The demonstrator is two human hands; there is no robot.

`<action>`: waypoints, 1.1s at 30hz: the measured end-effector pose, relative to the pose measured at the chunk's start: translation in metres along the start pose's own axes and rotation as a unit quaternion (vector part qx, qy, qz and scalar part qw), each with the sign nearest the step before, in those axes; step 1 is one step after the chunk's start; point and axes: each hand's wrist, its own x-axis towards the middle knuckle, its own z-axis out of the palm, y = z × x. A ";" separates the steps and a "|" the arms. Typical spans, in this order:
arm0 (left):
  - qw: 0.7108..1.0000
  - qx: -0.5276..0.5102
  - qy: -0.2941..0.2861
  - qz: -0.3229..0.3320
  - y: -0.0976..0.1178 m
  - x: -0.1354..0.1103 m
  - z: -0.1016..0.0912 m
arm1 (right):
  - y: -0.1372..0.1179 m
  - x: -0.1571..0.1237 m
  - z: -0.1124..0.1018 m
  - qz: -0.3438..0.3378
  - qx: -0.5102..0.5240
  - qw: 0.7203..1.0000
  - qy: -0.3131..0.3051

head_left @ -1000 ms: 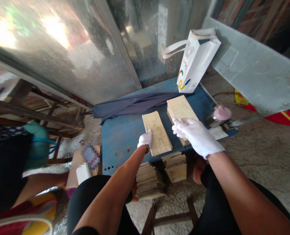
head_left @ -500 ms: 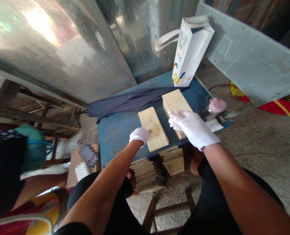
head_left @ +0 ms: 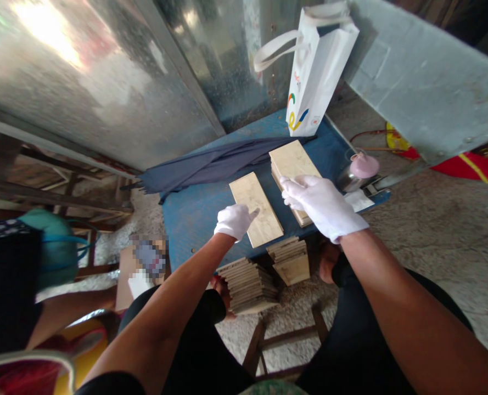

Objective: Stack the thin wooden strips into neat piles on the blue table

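Note:
Both my hands wear white gloves over a blue table [head_left: 194, 214]. My left hand [head_left: 232, 220] is curled, one finger stretched onto the near left edge of a single pale wooden board [head_left: 255, 208] lying flat. My right hand [head_left: 320, 204] lies flat, fingers together and extended, on top of a stack of similar boards [head_left: 289, 162] to the right. Neither hand grips a board.
A folded dark umbrella [head_left: 211, 164] lies across the table's back; a white paper bag [head_left: 313, 71] stands at the far corner. A pink-lidded metal cup [head_left: 361, 173] sits at the right edge. Two board piles [head_left: 247, 285] [head_left: 291, 260] rest below the table. Another person sits at left [head_left: 13, 285].
My left hand has slid off the single board toward its left edge and curled up. My right hand stays on the stack. The view has drifted slightly.

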 end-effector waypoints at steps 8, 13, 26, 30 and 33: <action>0.990 -0.068 0.116 0.033 0.035 -0.042 0.045 | 0.007 0.003 0.001 -0.023 0.005 1.000 -0.002; 0.990 -0.097 0.104 0.023 0.043 -0.041 0.071 | 0.004 0.000 -0.001 -0.029 -0.008 0.999 0.016; 0.992 -0.089 0.065 0.061 0.040 -0.019 0.067 | -0.001 -0.001 0.001 -0.020 -0.019 0.999 0.019; 0.992 -0.091 0.067 0.053 0.042 -0.019 0.062 | 0.003 0.001 0.002 -0.032 -0.026 0.999 0.005; 0.986 -0.106 0.123 0.045 0.047 -0.035 0.063 | 0.005 0.002 0.001 -0.037 -0.028 0.999 0.005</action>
